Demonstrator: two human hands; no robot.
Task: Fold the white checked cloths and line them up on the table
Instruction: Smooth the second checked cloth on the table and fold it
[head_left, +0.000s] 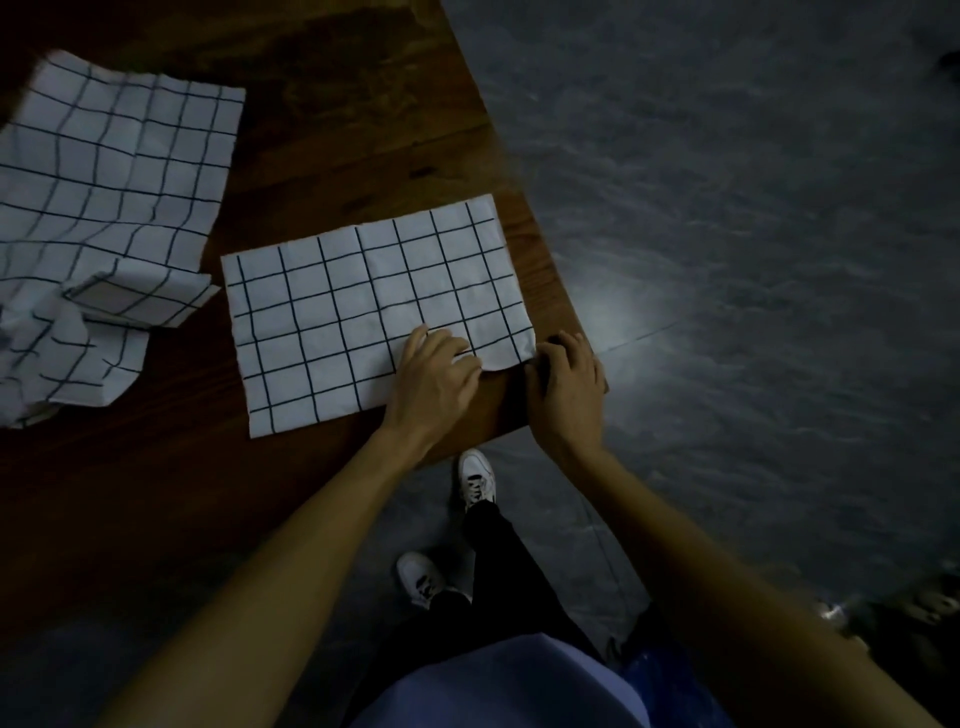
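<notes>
Right now a flat checked cloth (363, 306) is lying near the desk (363, 130) corner; the left hand (434, 376) is pressing it with loosely spread fingers, the right hand (566, 374) pinching its near corner. Rumpled cloths (104, 208) are sitting farther left.

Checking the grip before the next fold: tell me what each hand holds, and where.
Left hand rests on the flat checked cloth near its bottom right edge; right hand appears to pinch that cloth's near right corner.
</notes>
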